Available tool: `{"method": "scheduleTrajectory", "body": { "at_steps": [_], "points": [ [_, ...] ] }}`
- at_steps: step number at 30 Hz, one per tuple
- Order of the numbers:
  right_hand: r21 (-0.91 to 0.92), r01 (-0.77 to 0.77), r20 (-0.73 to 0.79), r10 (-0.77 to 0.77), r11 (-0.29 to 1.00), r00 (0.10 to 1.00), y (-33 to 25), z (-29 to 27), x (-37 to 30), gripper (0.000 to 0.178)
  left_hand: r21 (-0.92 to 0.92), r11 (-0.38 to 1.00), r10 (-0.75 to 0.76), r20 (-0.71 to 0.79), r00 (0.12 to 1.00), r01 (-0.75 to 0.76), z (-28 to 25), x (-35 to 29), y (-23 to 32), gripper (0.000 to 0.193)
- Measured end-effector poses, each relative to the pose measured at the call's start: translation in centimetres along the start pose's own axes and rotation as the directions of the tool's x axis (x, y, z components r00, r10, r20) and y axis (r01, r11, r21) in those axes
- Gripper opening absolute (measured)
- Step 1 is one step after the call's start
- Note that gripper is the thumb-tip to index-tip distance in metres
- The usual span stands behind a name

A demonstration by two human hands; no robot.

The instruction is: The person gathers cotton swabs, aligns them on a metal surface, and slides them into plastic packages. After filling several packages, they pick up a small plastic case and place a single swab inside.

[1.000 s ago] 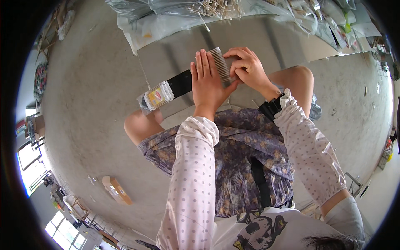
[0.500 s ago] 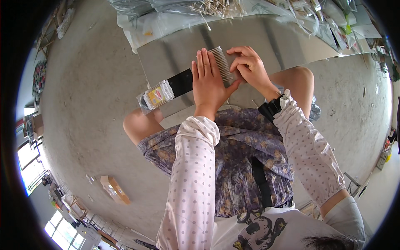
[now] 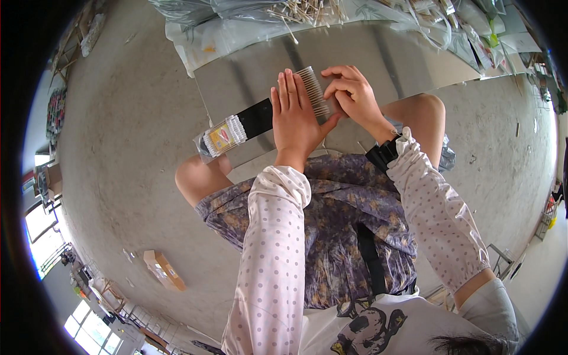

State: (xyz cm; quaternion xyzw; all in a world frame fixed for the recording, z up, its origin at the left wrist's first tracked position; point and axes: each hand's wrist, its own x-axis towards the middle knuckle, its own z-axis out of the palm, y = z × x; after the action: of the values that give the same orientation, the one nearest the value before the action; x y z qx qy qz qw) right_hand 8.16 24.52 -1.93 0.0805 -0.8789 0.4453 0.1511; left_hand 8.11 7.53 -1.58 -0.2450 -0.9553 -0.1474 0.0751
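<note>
A row of white-tipped cotton swabs [image 3: 315, 89] lies side by side at the right end of a black strip [image 3: 255, 118] on the metal sheet. My left hand [image 3: 294, 121] rests flat across the swabs and the strip, fingers straight, hiding part of both. Close to the right-hand tips of the row is my right hand [image 3: 354, 94], its fingers bent and apart, with nothing visible in them. At the strip's left end sits a pack of cotton swabs [image 3: 225, 136] with a yellow label, in a clear plastic bag [image 3: 202, 148].
The metal sheet [image 3: 349, 53] spans above my knees. Along its far side are a heap of loose cotton swabs [image 3: 313, 10], grey plastic bags [image 3: 183, 9] and clear packaging [image 3: 473, 29]. A cardboard box [image 3: 164, 270] lies on the concrete floor [image 3: 130, 195] at lower left.
My right hand has shifted very slightly, its bent fingers a little closer to the swab ends. My left hand stays flat on the row.
</note>
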Motion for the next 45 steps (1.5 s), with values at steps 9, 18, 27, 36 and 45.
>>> {"method": "scheduleTrajectory", "body": {
  "at_steps": [9, 18, 27, 36, 45],
  "points": [
    [0.026, -0.013, -0.015, 0.013, 1.000, 1.000, -0.05, 0.15, 0.07, 0.018, 0.000, 1.000, 0.002, -0.010, 1.000, -0.002, 0.09, -0.02, -0.12, 0.109],
    [-0.073, 0.050, 0.004, -0.050, 0.996, 0.999, 0.10, 0.03, 0.10, 0.018, -0.001, 1.000, 0.008, -0.020, 1.000, -0.008, 0.17, 0.02, -0.13, 0.109],
    [-0.048, 0.029, -0.029, -0.030, 0.998, 0.999, -0.01, 0.35, 0.16, 0.021, -0.022, 1.000, 0.006, -0.023, 1.000, -0.007, 0.13, -0.04, -0.12, 0.108],
    [-0.106, 0.068, 0.007, -0.067, 0.992, 0.998, 0.33, 0.23, 0.12, 0.021, -0.009, 1.000, 0.010, -0.025, 1.000, -0.010, 0.18, 0.01, -0.14, 0.108],
    [-0.114, 0.047, -0.027, -0.051, 0.992, 0.998, -0.02, 0.45, 0.23, 0.025, -0.015, 1.000, 0.011, -0.026, 1.000, -0.011, 0.25, -0.04, -0.17, 0.108]
  ]
}}
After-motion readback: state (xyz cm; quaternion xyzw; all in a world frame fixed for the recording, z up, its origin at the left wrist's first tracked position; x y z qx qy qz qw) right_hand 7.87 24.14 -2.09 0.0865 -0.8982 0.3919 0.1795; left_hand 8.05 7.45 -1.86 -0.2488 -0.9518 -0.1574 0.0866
